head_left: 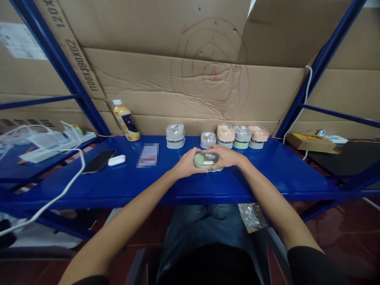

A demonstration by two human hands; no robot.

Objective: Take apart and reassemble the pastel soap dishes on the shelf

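Note:
A rounded green case (pixel 204 159) with a small pale clasp on its front sits between both hands, low over the blue table. My left hand (pixel 190 163) wraps its left side, fingers curled over the top edge. Around its right side closes my right hand (pixel 225 156). A pale rim shows under the case at the right; whether it rests on the table I cannot tell. Just behind the hands stands a small grey case (pixel 208 138). Stacked cases stand nearby: a grey pair (pixel 175 135) to the left, peach-topped ones (pixel 226 132) and a grey-over-green pair (pixel 242 136) to the right.
On the blue table (pixel 285 170), a yellow drink bottle (pixel 127 122), a blurred packet (pixel 148 155), a white earbud case (pixel 116 160) and a dark phone (pixel 99 162) lie left. A power strip (pixel 59 147) with cables is farther left. Cardboard (pixel 142 87) walls the back.

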